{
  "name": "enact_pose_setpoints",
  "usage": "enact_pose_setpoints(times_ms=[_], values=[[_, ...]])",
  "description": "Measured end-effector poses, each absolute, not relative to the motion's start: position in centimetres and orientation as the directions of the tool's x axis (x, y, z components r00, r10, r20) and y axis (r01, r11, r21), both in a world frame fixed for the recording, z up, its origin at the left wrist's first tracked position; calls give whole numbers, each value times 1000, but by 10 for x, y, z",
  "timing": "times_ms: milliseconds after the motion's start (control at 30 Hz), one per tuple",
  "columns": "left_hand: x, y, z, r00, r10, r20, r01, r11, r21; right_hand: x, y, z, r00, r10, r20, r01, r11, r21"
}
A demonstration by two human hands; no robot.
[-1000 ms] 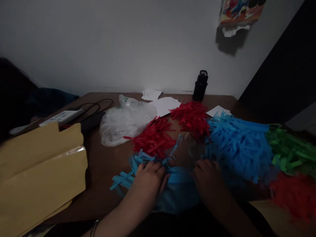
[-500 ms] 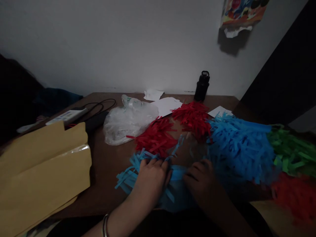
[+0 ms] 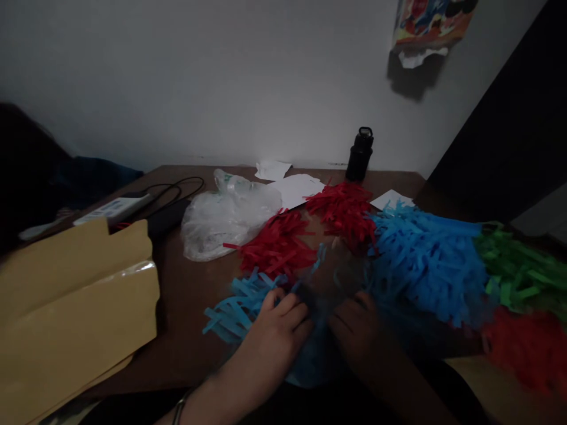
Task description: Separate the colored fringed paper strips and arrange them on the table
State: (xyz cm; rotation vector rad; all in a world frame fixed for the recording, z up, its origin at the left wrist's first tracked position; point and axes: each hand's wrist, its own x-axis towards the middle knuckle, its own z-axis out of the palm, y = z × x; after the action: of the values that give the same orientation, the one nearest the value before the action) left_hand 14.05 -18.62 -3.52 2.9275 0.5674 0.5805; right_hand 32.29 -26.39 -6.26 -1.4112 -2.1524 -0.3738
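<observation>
At the near edge of a brown table (image 3: 186,319), resting a half-curled left hand (image 3: 283,321) on blue paper strips (image 3: 234,310) just in front of red strips (image 3: 281,245) and holding a curled right hand (image 3: 357,324) close beside; impossible to tell pinch from light touch in either.

Fringed paper (image 3: 233,313), light blue: lies before you, loose strips splayed leftward, middle dim and blurred.
</observation>
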Motion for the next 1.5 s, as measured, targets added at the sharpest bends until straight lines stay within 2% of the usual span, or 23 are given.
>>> enact_pose_setpoints(times_ms=[67, 167, 333, 500, 600, 667, 767, 867, 967, 1133, 1300, 1400, 1500], values=[[137, -185, -36, 855, 402, 329, 355, -914, 195, 330, -267, -64, -324, 755, 571, 900, 432, -60], [133, -185, -37, 851, 451, 269, 396, -888, 235, 341, -271, -63, -291, 767, 572, 892, 433, -127], [138, -187, -35, 805, 568, 169, 521, -814, 255, 343, -268, -66, -124, 809, 575, 921, 310, -238], [147, -182, -35, 726, 681, 92, 662, -730, 170, 332, -261, -71, 40, 840, 542, 986, 53, -157], [148, -178, -39, 732, 664, 150, 648, -747, 147, 329, -260, -66, 71, 833, 548, 993, -9, -115], [146, -177, -40, 777, 596, 202, 577, -803, 151, 328, -261, -62, 57, 801, 596, 990, 31, -137], [144, -179, -37, 846, 494, 201, 456, -866, 205, 324, -261, -58, -35, 774, 632, 956, 210, -205], [143, -181, -31, 864, 476, 166, 431, -868, 247, 317, -258, -59, -138, 772, 621, 923, 328, -202], [144, -182, -30, 864, 471, 180, 423, -871, 250, 313, -254, -62, -187, 746, 639, 928, 348, -135], [144, -181, -34, 843, 432, 321, 363, -896, 254, 313, -251, -63, -206, 754, 624, 911, 381, -160], [144, -180, -43, 825, 480, 298, 393, -867, 306, 321, -258, -65, -246, 763, 597, 891, 420, -171], [142, -179, -49, 823, 470, 318, 382, -873, 302, 332, -265, -65, -253, 780, 573, 885, 425, -188], [142, -181, -46, 834, 480, 273, 406, -868, 286, 339, -269, -65, -211, 800, 561, 895, 389, -218]])
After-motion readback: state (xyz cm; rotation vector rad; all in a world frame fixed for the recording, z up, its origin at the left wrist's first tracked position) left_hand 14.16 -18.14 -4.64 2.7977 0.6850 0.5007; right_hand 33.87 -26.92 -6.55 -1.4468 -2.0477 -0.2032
